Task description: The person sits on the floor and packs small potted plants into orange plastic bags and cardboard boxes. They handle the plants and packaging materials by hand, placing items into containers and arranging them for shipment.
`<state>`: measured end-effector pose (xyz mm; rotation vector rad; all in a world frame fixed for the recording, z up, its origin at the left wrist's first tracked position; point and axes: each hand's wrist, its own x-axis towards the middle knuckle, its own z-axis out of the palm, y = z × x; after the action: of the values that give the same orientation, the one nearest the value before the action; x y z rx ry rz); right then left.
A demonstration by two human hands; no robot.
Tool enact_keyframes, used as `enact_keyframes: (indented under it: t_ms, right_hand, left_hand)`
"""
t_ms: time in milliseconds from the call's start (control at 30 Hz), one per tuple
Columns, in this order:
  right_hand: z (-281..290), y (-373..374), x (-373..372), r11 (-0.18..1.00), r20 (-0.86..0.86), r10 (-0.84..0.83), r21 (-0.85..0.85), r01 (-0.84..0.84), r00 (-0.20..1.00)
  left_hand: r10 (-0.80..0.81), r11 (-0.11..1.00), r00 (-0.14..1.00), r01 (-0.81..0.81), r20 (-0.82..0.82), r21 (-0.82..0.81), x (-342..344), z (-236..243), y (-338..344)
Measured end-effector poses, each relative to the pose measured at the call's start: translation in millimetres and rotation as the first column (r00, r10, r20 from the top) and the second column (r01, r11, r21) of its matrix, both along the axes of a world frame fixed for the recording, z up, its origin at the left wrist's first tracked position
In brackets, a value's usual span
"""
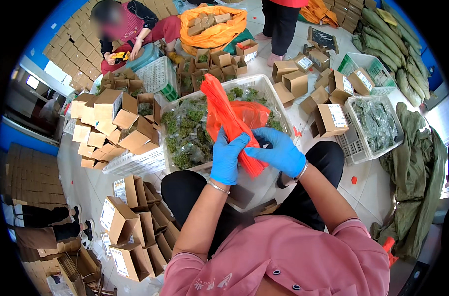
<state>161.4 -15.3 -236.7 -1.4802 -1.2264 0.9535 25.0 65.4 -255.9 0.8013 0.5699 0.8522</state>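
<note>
A long folded bundle of red plastic bags (225,103) slants across my chest, its far end up and to the left. My left hand (228,158), in a blue glove, is closed round the bundle's middle, thumb on top. My right hand (279,152), gloved alike, pinches its lower right edge with thumb and fingers. Beyond them stands a white plastic crate (277,93) of small green plants (187,130) in clear bags. A loose red bag (249,114) lies on the plants, partly hidden by the bundle.
Open cardboard boxes (120,111) are piled at left, with more boxes (123,222) near my left knee. At right are a crate of clear plastic bags (375,123) and green cloth (414,182). A seated person (135,29) works beyond, near an orange sack (209,42); others stand nearby.
</note>
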Motion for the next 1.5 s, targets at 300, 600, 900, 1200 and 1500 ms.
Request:
enact_keyframes:
  t_ms: [300,600,900,1200,1500]
  right_hand:
    - [-4,-14,16,0.993,0.019,0.073,-0.098,-0.07,0.997]
    - [0,-32,-11,0.972,0.29,-0.219,0.147,0.183,0.931]
    - [-35,-27,49,0.989,-0.639,-0.137,-0.129,0.071,0.757]
    - [-29,-37,53,0.993,-0.879,-0.083,-0.11,-0.031,0.47]
    - [-9,-36,50,0.983,0.178,-0.177,-0.008,0.182,0.968]
  left_hand:
    - [-0.166,0.979,0.986,0.167,0.015,-0.116,-24,-10,5]
    - [-0.003,0.995,1.0,0.002,-0.016,-0.099,-17,-16,-3]
    - [-0.203,0.978,0.979,0.201,-0.033,-0.053,-24,5,0]
    - [-0.263,0.961,0.964,0.265,0.032,-0.083,-27,4,-1]
    - [-0.203,0.974,0.978,0.198,-0.037,-0.107,-23,-3,-5]
